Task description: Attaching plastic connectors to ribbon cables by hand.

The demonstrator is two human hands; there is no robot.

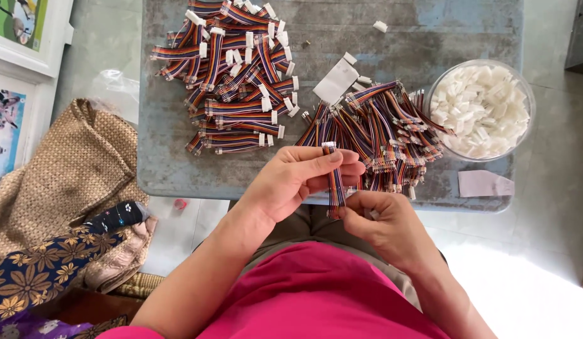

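Right now my left hand (pixel 291 182) has its grip closed around a short rainbow ribbon cable (pixel 334 179), fingers wrapped over the upper part with the thumb behind, so the cable stands nearly upright just above the near edge of the desk (pixel 178 169). My right hand (pixel 379 220) pinches the lower end of the same cable between thumb and fingertips; whether a small white piece sits in that pinch I cannot tell, since the fingers cover it.

I judge the cable to be very light and limp: a flat band of thin coloured wires that bends anywhere along its length and would fan apart if pulled sideways. The small metal-tipped end at the top looks like the delicate part, easy to bend, so I keep my hold on the insulated band just below it and near the bottom, not on the tips. The insulation seems smooth but not slippery, so a light pinch is enough.

Beyond my hands lies a heap of bare cables (pixel 379 132), touching a clear bowl of white connector housings (pixel 483 110). Well to the left is a pile of cables with white ends fitted (pixel 235 81).
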